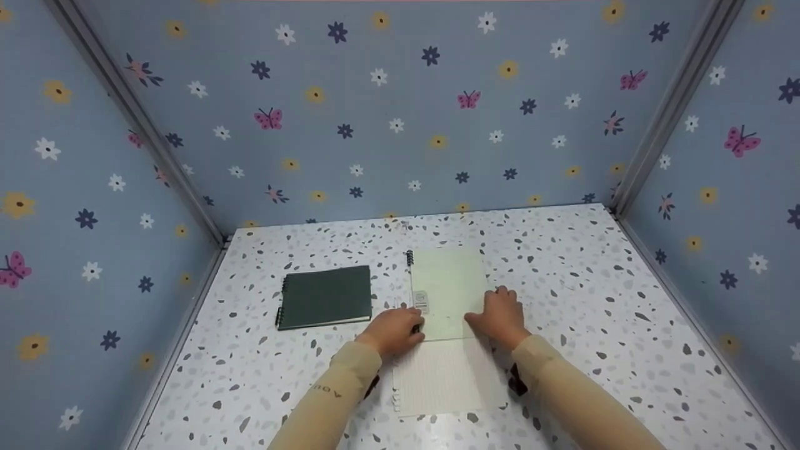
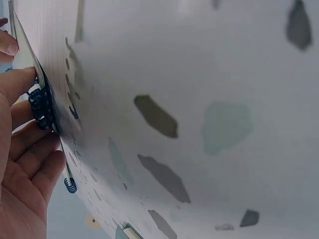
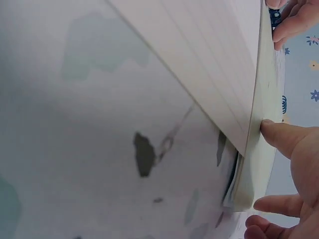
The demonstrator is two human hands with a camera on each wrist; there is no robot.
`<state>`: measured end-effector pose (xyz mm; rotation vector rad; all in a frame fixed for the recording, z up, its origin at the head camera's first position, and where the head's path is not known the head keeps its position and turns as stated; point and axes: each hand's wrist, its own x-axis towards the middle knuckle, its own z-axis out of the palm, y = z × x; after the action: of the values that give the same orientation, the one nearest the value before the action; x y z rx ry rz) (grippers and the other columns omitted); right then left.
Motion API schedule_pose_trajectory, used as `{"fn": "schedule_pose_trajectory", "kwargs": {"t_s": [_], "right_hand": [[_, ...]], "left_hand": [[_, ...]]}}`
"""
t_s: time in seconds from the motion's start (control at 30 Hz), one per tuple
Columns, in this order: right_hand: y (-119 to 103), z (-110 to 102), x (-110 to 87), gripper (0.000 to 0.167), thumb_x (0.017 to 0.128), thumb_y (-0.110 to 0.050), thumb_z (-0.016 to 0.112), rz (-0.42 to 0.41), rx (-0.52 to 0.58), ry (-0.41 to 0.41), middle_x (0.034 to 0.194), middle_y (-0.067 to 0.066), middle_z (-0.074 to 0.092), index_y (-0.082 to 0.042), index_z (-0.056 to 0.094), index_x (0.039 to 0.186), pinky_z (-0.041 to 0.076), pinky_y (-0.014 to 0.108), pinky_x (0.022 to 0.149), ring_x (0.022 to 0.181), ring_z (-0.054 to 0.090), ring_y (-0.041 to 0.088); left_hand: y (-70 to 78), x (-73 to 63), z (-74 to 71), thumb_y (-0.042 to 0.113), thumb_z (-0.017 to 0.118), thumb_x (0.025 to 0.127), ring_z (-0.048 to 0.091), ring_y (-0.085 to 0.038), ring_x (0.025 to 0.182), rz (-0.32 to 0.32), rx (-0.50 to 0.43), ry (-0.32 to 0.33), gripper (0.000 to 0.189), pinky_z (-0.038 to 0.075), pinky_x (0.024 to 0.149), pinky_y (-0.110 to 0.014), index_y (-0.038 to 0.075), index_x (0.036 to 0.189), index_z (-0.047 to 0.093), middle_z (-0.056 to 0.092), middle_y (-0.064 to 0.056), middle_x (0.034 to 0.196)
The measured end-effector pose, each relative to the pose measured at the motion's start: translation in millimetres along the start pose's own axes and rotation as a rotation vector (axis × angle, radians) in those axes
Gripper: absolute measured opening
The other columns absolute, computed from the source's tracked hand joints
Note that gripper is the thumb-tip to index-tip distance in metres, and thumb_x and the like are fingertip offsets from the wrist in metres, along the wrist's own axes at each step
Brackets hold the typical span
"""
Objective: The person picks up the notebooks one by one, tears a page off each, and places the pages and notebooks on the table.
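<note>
A spiral notebook (image 1: pixel 447 275) shows a pale green page with a small grey label at its left side. A lined sheet (image 1: pixel 447 378) with a ragged left edge extends from under its near edge. My left hand (image 1: pixel 395 330) holds the notebook at its near left corner. In the left wrist view its thumb and fingers close around the black coil (image 2: pixel 42 107). My right hand (image 1: pixel 500 315) lies at the right edge. In the right wrist view its thumb (image 3: pixel 281 134) presses on the pale page, and the straight index finger touches near the corner.
A dark green spiral notebook (image 1: pixel 326 297) lies shut to the left of my left hand. Flower-patterned panels (image 1: pixel 400 112) stand behind and on both sides of the speckled white table (image 1: pixel 562 250).
</note>
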<state>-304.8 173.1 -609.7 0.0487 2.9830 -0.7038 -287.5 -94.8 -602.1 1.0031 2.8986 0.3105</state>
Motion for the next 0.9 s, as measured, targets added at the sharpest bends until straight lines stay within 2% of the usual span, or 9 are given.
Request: {"fn": "schedule_pose_trajectory", "kwargs": {"t_s": [0.27, 0.47, 0.6, 0.7, 0.8, 0.9], "right_hand": [[0.0, -0.7, -0.4, 0.083, 0.087, -0.055, 0.086, 0.058, -0.007, -0.050, 0.127, 0.029, 0.059, 0.016, 0.067, 0.126, 0.053, 0.060, 0.104, 0.113, 0.057, 0.042], [-0.3, -1.0, -1.3, 0.079, 0.087, -0.048, 0.088, 0.057, 0.037, -0.035, 0.125, 0.026, 0.058, 0.015, 0.065, 0.128, 0.054, 0.058, 0.103, 0.111, 0.057, 0.039], [0.5, -5.5, -1.5, 0.062, 0.092, -0.027, 0.085, 0.034, 0.165, 0.006, 0.129, 0.033, 0.065, 0.017, 0.062, 0.130, 0.057, 0.059, 0.107, 0.120, 0.066, 0.047], [2.2, -10.5, -0.1, 0.053, 0.094, -0.011, 0.079, 0.026, 0.284, 0.042, 0.132, 0.035, 0.068, 0.017, 0.060, 0.134, 0.059, 0.057, 0.106, 0.125, 0.069, 0.047], [3.0, -16.8, 1.9, 0.044, 0.094, -0.006, 0.077, 0.038, 0.373, 0.059, 0.123, 0.032, 0.071, 0.016, 0.061, 0.129, 0.062, 0.049, 0.094, 0.112, 0.071, 0.040], [2.6, -24.4, 4.8, 0.028, 0.094, -0.005, 0.077, 0.088, 0.473, 0.046, 0.104, 0.019, 0.069, 0.009, 0.065, 0.115, 0.058, 0.036, 0.076, 0.093, 0.065, 0.027]], "left_hand": [[1.4, -1.4, -3.6, 0.026, 0.072, 0.104, 0.049, -0.017, 0.073, 0.003, -0.029, -0.007, 0.019, 0.051, 0.073, -0.039, 0.013, 0.091, 0.069, 0.056, 0.002, 0.083], [1.9, -2.5, -3.0, 0.026, 0.072, 0.105, 0.049, -0.017, 0.074, 0.010, -0.031, -0.010, 0.018, 0.051, 0.073, -0.039, 0.013, 0.093, 0.069, 0.057, 0.002, 0.084], [0.8, -3.6, -1.8, 0.025, 0.073, 0.104, 0.049, -0.017, 0.074, 0.023, -0.018, 0.006, 0.019, 0.054, 0.075, -0.041, 0.012, 0.091, 0.069, 0.060, 0.000, 0.085], [0.0, -4.2, -1.2, 0.024, 0.074, 0.102, 0.050, -0.017, 0.073, 0.027, -0.019, 0.023, 0.019, 0.055, 0.075, -0.042, 0.011, 0.090, 0.069, 0.062, 0.000, 0.085], [-0.1, -4.6, -1.6, 0.024, 0.074, 0.102, 0.050, -0.017, 0.074, 0.014, -0.038, 0.025, 0.019, 0.054, 0.074, -0.041, 0.012, 0.089, 0.068, 0.061, 0.001, 0.085], [-0.5, -4.8, -1.7, 0.025, 0.073, 0.103, 0.049, -0.016, 0.075, 0.002, -0.053, 0.021, 0.020, 0.053, 0.074, -0.040, 0.012, 0.089, 0.067, 0.058, 0.002, 0.084]]}}
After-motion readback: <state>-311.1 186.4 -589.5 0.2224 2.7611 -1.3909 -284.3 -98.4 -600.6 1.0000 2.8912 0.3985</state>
